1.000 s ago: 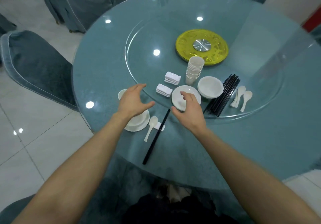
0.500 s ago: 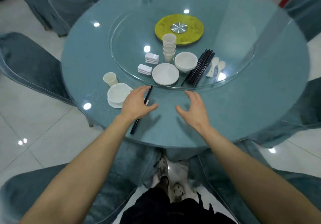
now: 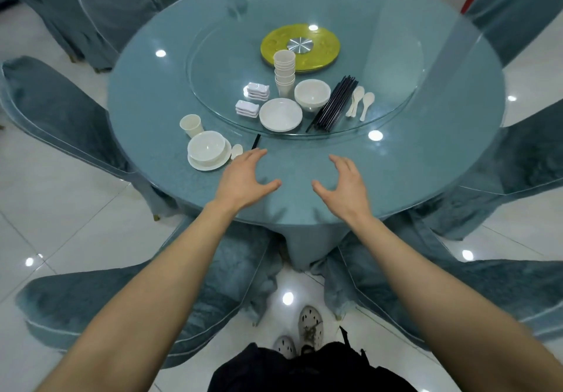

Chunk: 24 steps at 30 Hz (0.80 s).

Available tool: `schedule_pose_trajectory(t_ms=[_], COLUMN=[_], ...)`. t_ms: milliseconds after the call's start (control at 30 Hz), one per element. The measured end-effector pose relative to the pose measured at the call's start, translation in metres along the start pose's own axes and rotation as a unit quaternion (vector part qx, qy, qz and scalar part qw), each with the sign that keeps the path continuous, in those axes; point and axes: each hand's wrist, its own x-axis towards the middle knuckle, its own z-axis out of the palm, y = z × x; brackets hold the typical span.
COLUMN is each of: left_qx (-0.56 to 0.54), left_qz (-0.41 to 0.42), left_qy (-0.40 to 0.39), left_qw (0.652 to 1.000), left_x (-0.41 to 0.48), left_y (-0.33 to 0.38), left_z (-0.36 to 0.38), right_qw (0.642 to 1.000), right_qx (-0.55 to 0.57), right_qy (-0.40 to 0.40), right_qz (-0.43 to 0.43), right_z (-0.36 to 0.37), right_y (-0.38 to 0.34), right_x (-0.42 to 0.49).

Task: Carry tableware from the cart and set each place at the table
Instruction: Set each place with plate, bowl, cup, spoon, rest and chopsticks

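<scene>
Head view: both hands hover over the near edge of the round blue table (image 3: 411,163). The left hand (image 3: 243,178) and the right hand (image 3: 344,184) hold nothing; their fingers are spread wide and lightly bent. Left of the left hand one place is laid: a white bowl (image 3: 206,149) on a plate (image 3: 210,166), a cup (image 3: 191,125) behind them, a soup spoon (image 3: 237,150) beside them, and black chopsticks (image 3: 256,141) partly hidden by that hand. On the glass turntable (image 3: 380,66) stand stacked cups (image 3: 285,70), stacked bowls (image 3: 312,93), stacked plates (image 3: 280,114), a chopstick bundle (image 3: 335,104), spare spoons (image 3: 361,102) and two piles of chopstick rests (image 3: 258,91).
</scene>
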Motion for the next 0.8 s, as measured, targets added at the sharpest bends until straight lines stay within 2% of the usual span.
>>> schedule_pose_trajectory(t_ms=[300,567,800], left_qx=[-0.016,-0.011,0.000], left_qz=[0.031,0.064,0.027], left_qy=[-0.016,-0.018,-0.007], left_qw=[0.999,0.998,1.000], left_x=[-0.044,-0.052,-0.044], left_y=[0.015,0.063,0.106], left_z=[0.014,0.024,0.041], right_qw=[0.999,0.998,0.999], right_qx=[-0.025,-0.036,-0.022], right_qy=[0.022,0.044,0.030], right_qz=[0.034,0.034,0.017], right_z=[-0.022,-0.058,-0.087], right_y=[0.011,0.037,0.070], right_x=[-0.062,-0.081,-0.064])
